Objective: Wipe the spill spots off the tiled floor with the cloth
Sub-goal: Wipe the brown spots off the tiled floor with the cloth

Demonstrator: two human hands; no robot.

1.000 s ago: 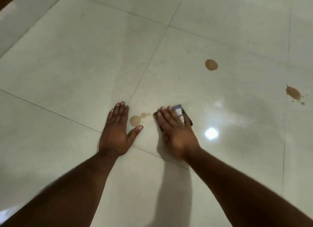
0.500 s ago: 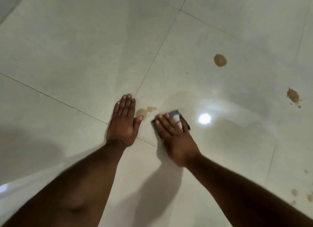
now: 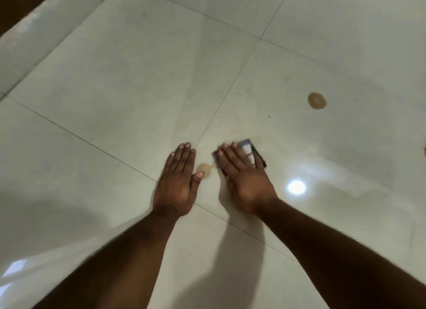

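My right hand (image 3: 244, 177) lies flat with straight fingers on a small folded cloth (image 3: 248, 150), dark with a pale stripe, pressing it onto the pale tiled floor (image 3: 129, 96). Most of the cloth is hidden under the fingers. Just left of the cloth is a brown spill spot (image 3: 205, 169). My left hand (image 3: 177, 182) rests flat on the floor beside that spot, its thumb tip touching the spot's lower edge. A rounder brown spot (image 3: 317, 100) sits farther away to the right. Part of another spot (image 3: 424, 150) shows at the right edge.
Grout lines cross between my hands. A bright lamp reflection (image 3: 296, 187) glares on the tile right of my right hand. A dark strip (image 3: 13, 6) borders the floor at the far left corner. My shadow falls on the near tiles.
The cloth under my right hand has slid left, right up to the nearest spot, covering its small side blotch. My left hand stays planted. The view has tilted up a little.
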